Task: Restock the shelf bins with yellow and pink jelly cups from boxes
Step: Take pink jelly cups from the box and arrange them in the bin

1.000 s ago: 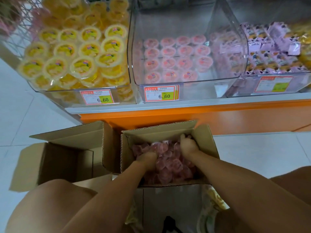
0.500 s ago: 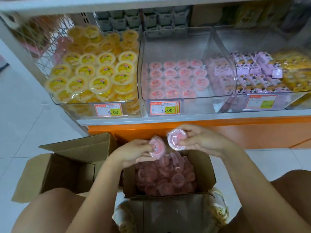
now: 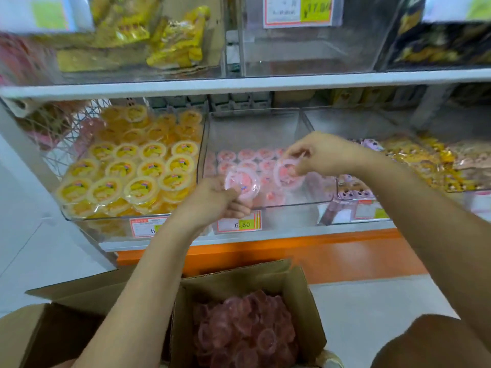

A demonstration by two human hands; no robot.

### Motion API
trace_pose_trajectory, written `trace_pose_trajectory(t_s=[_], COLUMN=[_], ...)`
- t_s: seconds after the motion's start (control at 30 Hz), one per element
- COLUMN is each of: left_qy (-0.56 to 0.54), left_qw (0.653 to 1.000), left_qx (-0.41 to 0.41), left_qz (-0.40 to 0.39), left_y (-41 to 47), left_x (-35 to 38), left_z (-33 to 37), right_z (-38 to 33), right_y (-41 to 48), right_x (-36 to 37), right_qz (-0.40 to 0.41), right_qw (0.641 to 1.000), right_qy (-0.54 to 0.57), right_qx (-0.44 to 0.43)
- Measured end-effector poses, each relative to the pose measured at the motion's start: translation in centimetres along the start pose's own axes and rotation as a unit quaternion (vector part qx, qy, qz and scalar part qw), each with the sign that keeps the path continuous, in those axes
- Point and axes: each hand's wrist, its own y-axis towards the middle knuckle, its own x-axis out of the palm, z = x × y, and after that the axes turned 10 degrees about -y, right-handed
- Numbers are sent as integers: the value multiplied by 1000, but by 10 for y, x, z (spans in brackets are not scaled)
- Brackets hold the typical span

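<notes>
My left hand (image 3: pixel 212 201) holds a pink jelly cup (image 3: pixel 241 183) at the front lip of the clear middle bin (image 3: pixel 292 201). Over the same bin, my right hand (image 3: pixel 322 154) pinches a second pink jelly cup (image 3: pixel 285 172) by its rim. A single layer of pink cups (image 3: pixel 247 155) lies in the bin's back part. To the left, the neighbouring bin (image 3: pixel 79 217) is piled with yellow jelly cups (image 3: pixel 132 168). Below, an open cardboard box (image 3: pixel 305 301) holds several pink cups (image 3: pixel 244 330).
A second open cardboard box (image 3: pixel 63 322) sits on the floor left of the pink one. The bin to the right holds purple packets (image 3: pixel 353 193) and yellow wrapped sweets (image 3: pixel 425 160). An upper shelf (image 3: pixel 239 83) hangs close above the bins. My knees frame the boxes.
Both hands lifted out of the box, each with a pink cup, and rose to the middle bin. My view tilted up toward the shelf.
</notes>
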Motion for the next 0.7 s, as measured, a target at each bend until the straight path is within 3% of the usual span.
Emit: trace_pose_trajectory(t_s=[0.07,0.17,0.3,0.43,0.6,0.7], left_qy=[49,107,138,176,180,180], left_qw=[999,993,989,983,982,982], left_qx=[-4,-18,-32,-41,-57,-59], left_qz=[19,41,48,37,21,19], left_y=[18,37,50,59,65,65], left_x=[3,3,2,1,-1,0], left_z=[3,2,-2,-7,-12,-12], right_z=[5,8,16,26,33,34], right_y=[34,65,83,94,103,111], right_x=[0,9,27,39,45,48], right_qz=[-64,-196,-295,-310,-259,-246], right_qw=[989,942,903,896,911,896], right_qy=[-133,-273,-314,-319,-318,-366], right_qx=[-11,-13,3,21,32,46])
